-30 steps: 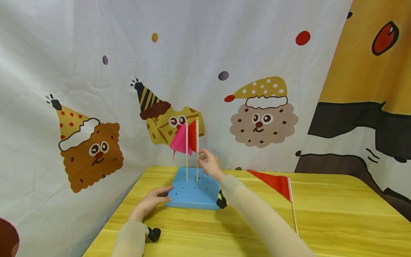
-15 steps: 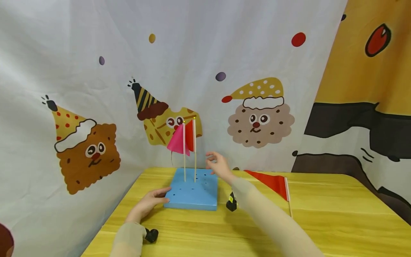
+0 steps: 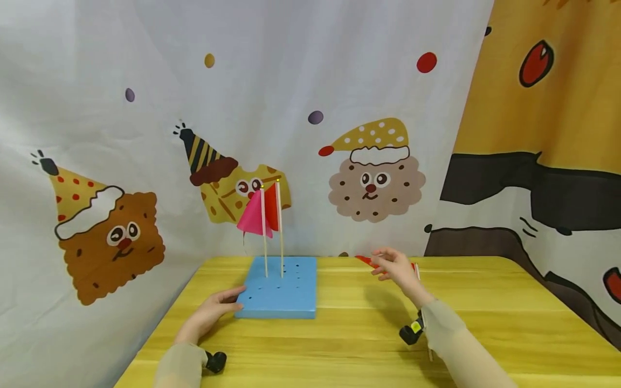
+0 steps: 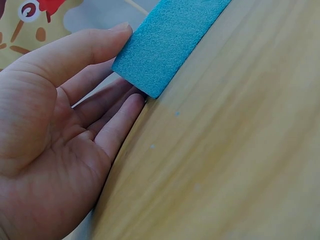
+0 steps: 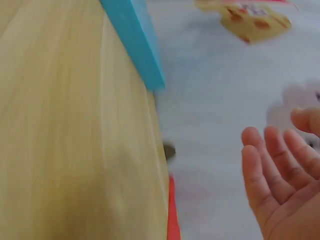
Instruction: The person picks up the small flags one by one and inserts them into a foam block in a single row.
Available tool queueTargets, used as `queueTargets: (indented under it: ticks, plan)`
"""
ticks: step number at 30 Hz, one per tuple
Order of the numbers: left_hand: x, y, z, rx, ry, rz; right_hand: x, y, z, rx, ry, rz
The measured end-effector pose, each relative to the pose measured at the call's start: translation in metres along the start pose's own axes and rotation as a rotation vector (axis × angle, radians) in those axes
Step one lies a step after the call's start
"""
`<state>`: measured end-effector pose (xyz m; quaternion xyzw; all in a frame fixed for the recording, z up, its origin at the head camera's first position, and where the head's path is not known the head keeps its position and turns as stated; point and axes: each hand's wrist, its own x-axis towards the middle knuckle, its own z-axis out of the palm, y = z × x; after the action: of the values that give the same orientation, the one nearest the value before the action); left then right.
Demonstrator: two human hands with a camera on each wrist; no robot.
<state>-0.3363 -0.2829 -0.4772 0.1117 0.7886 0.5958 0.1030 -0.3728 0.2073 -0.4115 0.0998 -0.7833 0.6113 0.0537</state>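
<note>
A cartoon curtain (image 3: 271, 81) hangs behind the counter (image 3: 349, 345). Head view: toward seven o'clock, a blue block (image 3: 286, 302) bears two upright flags (image 3: 252, 216); a loose flag (image 3: 365, 260) lies at its three o'clock, partly behind your right grip (image 3: 397, 269). Left wrist: your left grip (image 4: 55, 135), relaxed, touches the block's end, probably light foam; steady it there. Right wrist: your grip is slack, bare; the flag's cloth looks soft, so pinch its stick.

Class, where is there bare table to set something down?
Bare wood lies between the blue board and right sleeve, in front of the board, and right of that sleeve. Crowded: the board around its two standing flags; its left edge, at the left hand; around the lying red flag, behind the right hand.
</note>
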Motion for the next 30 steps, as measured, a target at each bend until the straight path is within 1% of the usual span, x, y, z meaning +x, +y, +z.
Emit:
queueTargets:
  ticks: [4, 7, 9, 12, 16, 19, 21, 24, 30]
  plan:
    - [-0.003, 0.0, -0.002, -0.009, -0.003, -0.006, -0.018, 0.014, -0.037, -0.049, 0.031, 0.054]
    - [-0.005, 0.001, -0.003, -0.01, 0.001, -0.005, -0.03, 0.023, -0.06, -0.087, 0.025, 0.106]
    - [-0.005, 0.002, -0.004, -0.008, 0.003, -0.005, -0.038, 0.028, -0.072, -0.107, 0.004, 0.149]
    - [-0.005, 0.003, -0.006, -0.003, -0.007, -0.004, -0.048, 0.036, -0.084, -0.135, -0.027, 0.213]
    - [-0.004, 0.004, -0.008, 0.005, -0.013, 0.002, -0.056, 0.046, -0.093, -0.162, -0.077, 0.277]
    - [-0.004, 0.005, -0.009, 0.006, -0.018, -0.005, -0.059, 0.051, -0.097, -0.207, -0.129, 0.286]
    - [-0.004, 0.006, -0.008, 0.01, -0.022, -0.016, -0.061, 0.053, -0.098, -0.241, -0.144, 0.287]
    - [-0.004, 0.005, -0.006, 0.01, -0.025, -0.03, -0.064, 0.054, -0.098, -0.302, -0.123, 0.288]
    - [-0.003, 0.005, 0.001, 0.005, -0.005, -0.025, -0.067, 0.051, -0.094, -0.403, -0.093, 0.294]
